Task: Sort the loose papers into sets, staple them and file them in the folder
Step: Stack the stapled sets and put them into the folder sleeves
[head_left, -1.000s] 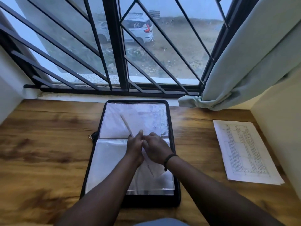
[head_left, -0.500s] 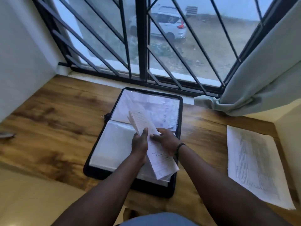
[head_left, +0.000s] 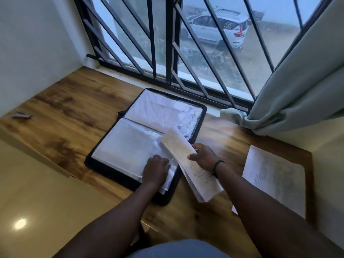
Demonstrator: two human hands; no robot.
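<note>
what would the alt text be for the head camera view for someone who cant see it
A person's right hand holds a set of printed papers over an open black folder on a wooden table, while the left hand rests on the folder's clear sleeves. Another printed sheet lies to the right, below a barred window.
</note>
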